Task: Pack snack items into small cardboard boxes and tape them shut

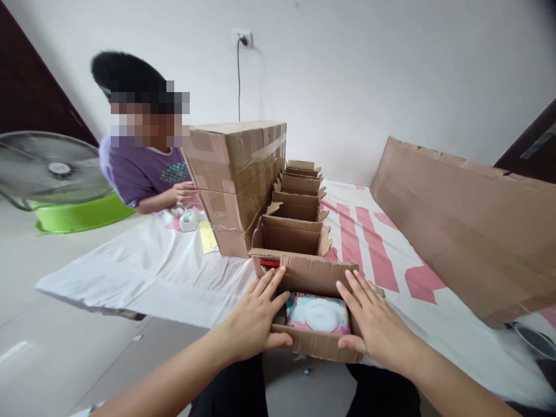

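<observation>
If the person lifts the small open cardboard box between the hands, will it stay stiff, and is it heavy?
The cardboard box probably flexes: its top flaps stand open. It likely feels light, since only one soft wipes pack shows inside. With the left hand and right hand on both sides, tipping seems unlikely.

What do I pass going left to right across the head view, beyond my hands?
Fan, person in purple shirt, tape dispenser, yellow ruler, stack of sealed boxes, row of open boxes, large cardboard sheet.
</observation>
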A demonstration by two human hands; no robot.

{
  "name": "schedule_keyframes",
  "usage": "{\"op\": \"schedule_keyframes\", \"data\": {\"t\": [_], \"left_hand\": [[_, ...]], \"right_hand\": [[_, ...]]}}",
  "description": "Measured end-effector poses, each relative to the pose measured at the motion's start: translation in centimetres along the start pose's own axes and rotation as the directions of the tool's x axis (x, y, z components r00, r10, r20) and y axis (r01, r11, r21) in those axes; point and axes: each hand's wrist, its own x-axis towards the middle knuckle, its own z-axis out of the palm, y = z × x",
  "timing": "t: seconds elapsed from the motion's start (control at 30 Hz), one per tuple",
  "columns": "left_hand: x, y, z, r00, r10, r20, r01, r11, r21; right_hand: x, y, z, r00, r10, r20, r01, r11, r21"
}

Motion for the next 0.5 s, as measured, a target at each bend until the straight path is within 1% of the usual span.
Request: {"op": "schedule_keyframes", "data": {"t": [0.1,0.13,0.2,0.3,0.37,0.43,0.47,0.5], "left_hand": [[0.0,0.3,-0.1,0.999,-0.004,0.034,0.005,1.0,-0.028],[-0.1,0.4,-0.2,0.999,-0.014,0.052,0.016,0.999,-0.038],[-0.1,0.6,-0.1,0.997,-0.029,0.07,0.033,0.998,-0.061],[-0.3,0.6,0.1,0.998,-0.041,0.039,0.045,0.994,-0.098],[-0.3,0.5,0.2,0.999,-0.049,0.022,0.051,0.991,-0.121],[-0.3,0.4,0.3,0.998,-0.057,0.028,0.061,0.988,-0.143],[-0.3,0.4,0.3,0.998,-0.059,0.034,0.064,0.986,-0.153],[-0.4,0.4,0.3,0.997,-0.061,0.037,0.066,0.984,-0.164]], "right_hand": [[0.9,0.7,0.1,0.989,-0.018,0.148,-0.01,0.983,0.186],[1.1,1.0,0.1,0.984,-0.023,0.177,-0.019,0.972,0.232],[1.2,1.4,0.1,0.982,-0.031,0.188,-0.025,0.958,0.285],[1.3,1.3,-0.5,0.989,-0.046,0.142,0.005,0.961,0.278],[1.5,0.6,-1.1,0.997,-0.061,0.045,0.048,0.969,0.243],[1.9,-0.4,-1.5,0.995,-0.084,-0.06,0.096,0.967,0.237],[2.1,-0.9,-1.6,0.993,-0.092,-0.071,0.107,0.961,0.256],[2.5,-1.4,-1.6,0.995,-0.094,-0.043,0.102,0.955,0.28]]}}
